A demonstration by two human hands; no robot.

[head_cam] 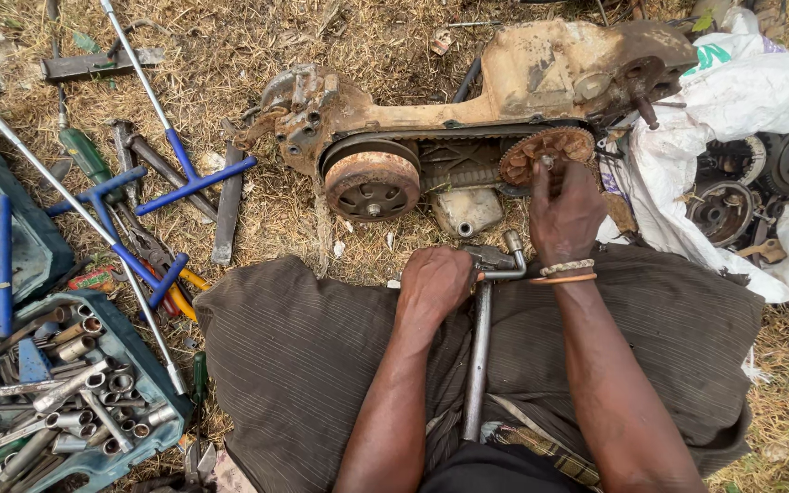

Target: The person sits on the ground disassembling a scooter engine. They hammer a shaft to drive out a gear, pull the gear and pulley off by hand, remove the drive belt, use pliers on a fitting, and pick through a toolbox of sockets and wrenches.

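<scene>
Seated on dry grass, legs under brown striped cloth point(303, 356), facing a rusty scooter engine case point(468, 100) lying on the ground, belt cover off.

Left hand point(436, 283) closed in a fist round the top of a long L-shaped socket wrench point(479, 351) standing between the knees, bent end pointing right toward the engine. Right hand point(563, 215) reaching far, fingertips pinched on the small centre fastener of the rusty toothed drive pulley point(547, 146) at the right end of the belt point(454, 173). Round clutch drum point(372, 183) at the left end, untouched.

Step in hand, as a judgement: hand-turning the nut or washer at the pulley centre; loosening or fitting, cannot tell. Next move likely calls for bringing the wrench socket onto that centre squarely and bracing the pulley against spinning.

Left: blue-handled T-wrenches point(152, 187), open toolbox of sockets point(66, 402). Right: white sack point(741, 119) with more rusty parts.
</scene>
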